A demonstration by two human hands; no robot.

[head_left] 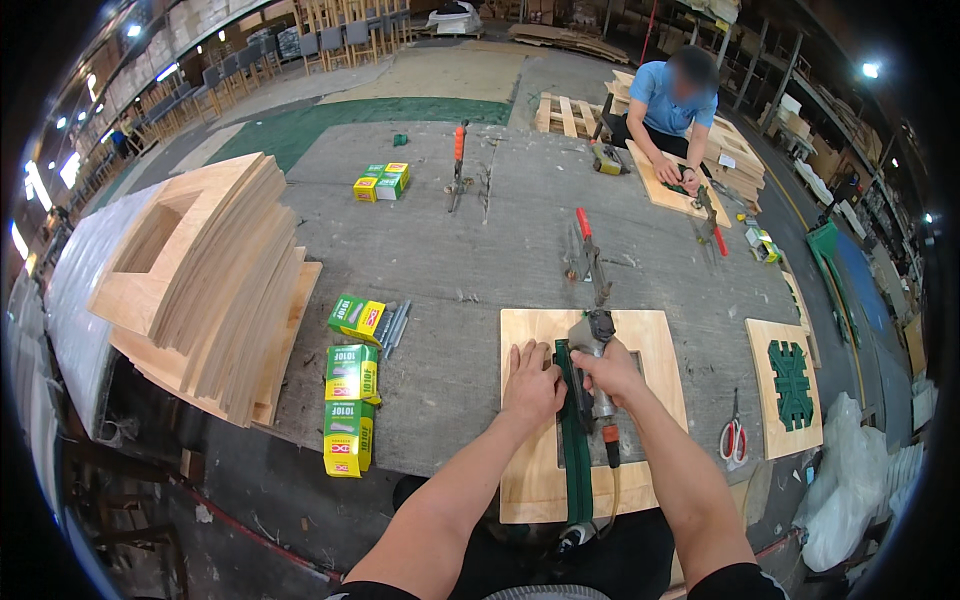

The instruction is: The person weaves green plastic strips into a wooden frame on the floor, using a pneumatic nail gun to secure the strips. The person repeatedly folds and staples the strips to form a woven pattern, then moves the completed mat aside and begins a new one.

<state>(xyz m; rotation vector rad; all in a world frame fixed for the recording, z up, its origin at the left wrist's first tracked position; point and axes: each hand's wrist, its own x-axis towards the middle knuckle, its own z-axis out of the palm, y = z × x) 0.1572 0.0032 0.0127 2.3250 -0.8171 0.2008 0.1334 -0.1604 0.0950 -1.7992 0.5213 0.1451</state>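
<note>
My right hand (pixel 612 374) is wrapped round an air staple gun (pixel 598 328), its nose over the top end of a green webbing strap (pixel 578 475). The strap runs lengthwise over the opening in a pale wooden panel (pixel 524 475) in front of me. With bent fingers, my left hand (pixel 533 380) grips the strap's left edge near its top and rests partly on the panel. The gun hides the exact spot where its nose meets the work. An air hose (pixel 614 490) hangs from the gun's lower end. Just beyond the panel stands a red-handled toggle clamp (pixel 588 240).
Yellow-green staple boxes (pixel 350 375) and loose staple strips (pixel 396 325) lie left, beside stacked wooden panels (pixel 215 290). At right are scissors (pixel 734 440) and a panel with woven green webbing (pixel 790 385). A co-worker (pixel 672 105) handles another panel across the table (pixel 440 260).
</note>
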